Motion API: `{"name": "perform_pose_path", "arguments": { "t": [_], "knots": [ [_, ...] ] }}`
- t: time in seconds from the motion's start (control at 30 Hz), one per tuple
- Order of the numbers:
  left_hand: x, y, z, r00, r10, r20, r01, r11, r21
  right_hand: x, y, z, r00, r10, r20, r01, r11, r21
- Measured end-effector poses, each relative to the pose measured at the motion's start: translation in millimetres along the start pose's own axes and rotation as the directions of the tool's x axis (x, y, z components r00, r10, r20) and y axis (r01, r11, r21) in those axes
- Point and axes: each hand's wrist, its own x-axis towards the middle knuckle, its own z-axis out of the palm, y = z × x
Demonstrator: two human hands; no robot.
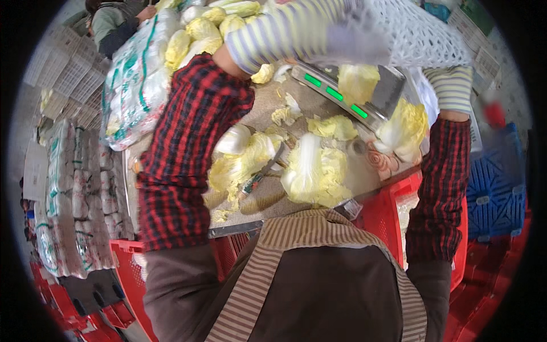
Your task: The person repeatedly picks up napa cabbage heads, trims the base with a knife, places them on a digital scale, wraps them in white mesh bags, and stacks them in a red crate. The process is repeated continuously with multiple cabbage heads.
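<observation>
My left hand (359, 42), in a striped glove, is blurred by motion and reaches across beside a white mesh netting (419, 34). My right hand (451, 85), also gloved, is at the netting's right lower edge; the netting hides its fingers. Below them a digital scale (376, 122) with green lit displays carries a yellow napa cabbage piece (359, 83). Another napa cabbage (404, 130) leans at the scale's right corner. Nearer me lie a pale cabbage (316, 171), a knife (260, 173) with a patterned handle, and loose leaves (331, 127).
Plastic-wrapped bundles (141, 77) and heaped napa cabbages (203, 30) stand at the left and back. Red crates (384, 213) adjoin the table's front edge. A blue plastic pallet (495, 192) is at the right. Another person (111, 25) works at the upper left.
</observation>
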Motion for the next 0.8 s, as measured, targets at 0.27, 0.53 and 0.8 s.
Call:
{"name": "perform_pose_path", "arguments": {
  "t": [0.27,0.53,0.8],
  "knots": [
    [17,13,-8,0.989,-0.104,0.109,0.136,0.931,-0.339,31,47,7,0.943,-0.118,0.311,-0.01,0.925,0.381],
    [39,-17,-34,0.976,-0.099,0.196,0.214,0.632,-0.745,-4,17,-33,0.854,-0.219,0.472,-0.18,0.727,0.663],
    [80,-28,-51,0.957,-0.031,0.29,0.252,0.588,-0.768,34,-17,-31,0.635,-0.478,0.606,-0.153,0.692,0.706]
  ]
}}
